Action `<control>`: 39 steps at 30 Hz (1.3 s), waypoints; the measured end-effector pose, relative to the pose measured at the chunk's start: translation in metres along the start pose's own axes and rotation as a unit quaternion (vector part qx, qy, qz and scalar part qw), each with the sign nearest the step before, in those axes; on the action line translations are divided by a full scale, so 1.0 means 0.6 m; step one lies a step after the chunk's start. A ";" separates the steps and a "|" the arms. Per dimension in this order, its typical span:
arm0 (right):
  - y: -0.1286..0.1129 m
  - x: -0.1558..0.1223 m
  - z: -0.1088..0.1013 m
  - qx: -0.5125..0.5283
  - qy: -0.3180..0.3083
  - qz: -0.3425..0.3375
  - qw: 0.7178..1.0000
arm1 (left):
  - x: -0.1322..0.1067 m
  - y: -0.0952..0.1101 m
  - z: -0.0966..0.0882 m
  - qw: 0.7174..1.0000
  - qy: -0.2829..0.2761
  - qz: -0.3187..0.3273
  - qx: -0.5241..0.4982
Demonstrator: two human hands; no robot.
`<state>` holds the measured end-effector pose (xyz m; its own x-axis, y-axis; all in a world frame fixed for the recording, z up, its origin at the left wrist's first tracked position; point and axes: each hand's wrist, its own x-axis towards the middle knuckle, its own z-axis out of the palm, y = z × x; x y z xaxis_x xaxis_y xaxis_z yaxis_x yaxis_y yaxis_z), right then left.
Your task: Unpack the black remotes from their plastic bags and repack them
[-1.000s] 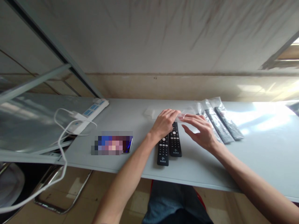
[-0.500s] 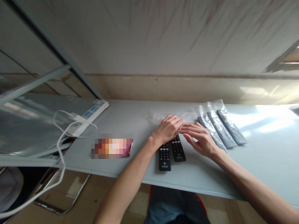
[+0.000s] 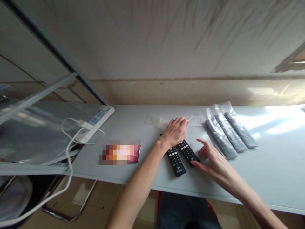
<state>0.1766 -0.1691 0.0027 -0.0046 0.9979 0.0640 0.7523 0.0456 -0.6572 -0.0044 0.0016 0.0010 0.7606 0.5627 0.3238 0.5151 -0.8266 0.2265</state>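
Note:
Two black remote controls lie side by side on the grey table, both now tilted. The left remote control (image 3: 176,163) has its upper part under my left hand (image 3: 175,132). That hand is closed, fingers curled round the edge of a clear plastic bag (image 3: 188,128), though the fingertips are partly hidden. My right hand (image 3: 211,157) is open, thumb and index finger apart. Its thumb is at the lower end of the right remote control (image 3: 188,153), seemingly touching it. More thin clear plastic (image 3: 154,121) lies flat behind the hands.
Several bagged remote controls (image 3: 230,133) lie in a slanted row at the right. On the left are a phone (image 3: 135,156) with a blurred screen, a white power strip (image 3: 101,119) and a white cable (image 3: 69,178). A metal frame (image 3: 47,86) rises at the left.
My right hand has left my left hand and come down toward me, opening beside the right remote control. Both remotes have turned, their lower ends swinging right. My left hand has barely moved.

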 end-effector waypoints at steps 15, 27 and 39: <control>0.044 0.079 -0.159 0.271 0.214 0.121 0.930 | -0.001 0.007 0.001 0.998 0.064 0.002 -0.006; 0.073 0.141 -0.079 0.453 0.332 0.151 0.814 | 0.000 0.012 -0.001 0.997 0.072 -0.007 0.016; 0.069 0.126 -0.082 0.371 0.295 0.142 0.869 | 0.004 0.015 -0.004 0.998 0.059 -0.026 0.020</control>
<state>0.2398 -0.0938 0.0172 0.6144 0.7874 0.0505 0.0344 0.0372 -0.9987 0.0008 -0.0046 0.0061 0.6817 0.5992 0.4198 0.5696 -0.7948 0.2094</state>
